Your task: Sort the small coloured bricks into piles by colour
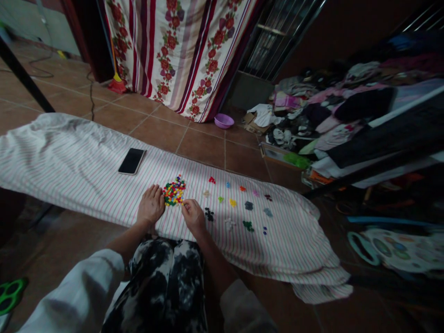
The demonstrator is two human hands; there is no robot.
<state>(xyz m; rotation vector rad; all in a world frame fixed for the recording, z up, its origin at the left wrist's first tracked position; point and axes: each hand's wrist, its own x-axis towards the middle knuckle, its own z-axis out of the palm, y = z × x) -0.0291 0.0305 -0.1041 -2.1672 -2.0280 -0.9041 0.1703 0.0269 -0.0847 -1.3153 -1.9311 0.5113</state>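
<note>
A heap of small mixed-colour pieces (174, 191) lies on the striped cloth (86, 162). Against the heap's left edge, my left hand (151, 203) rests flat with its fingers stretched out. My right hand (193, 216) is at the heap's lower right edge, its thumb and fingers pinched together; what they hold, if anything, is too small to name. To the right lie small single-colour groups, among them red (212, 180), yellow (232, 202), black (209, 214), white (229, 224), dark green (248, 226), grey (249, 206) and blue (265, 230).
A phone (132, 161) lies on the cloth left of the heap. Beyond the cloth are a floral curtain (180, 51), a purple basin (224, 121) and a red broom (117, 84) on the tiled floor. Piled clothes (322, 106) are at the right.
</note>
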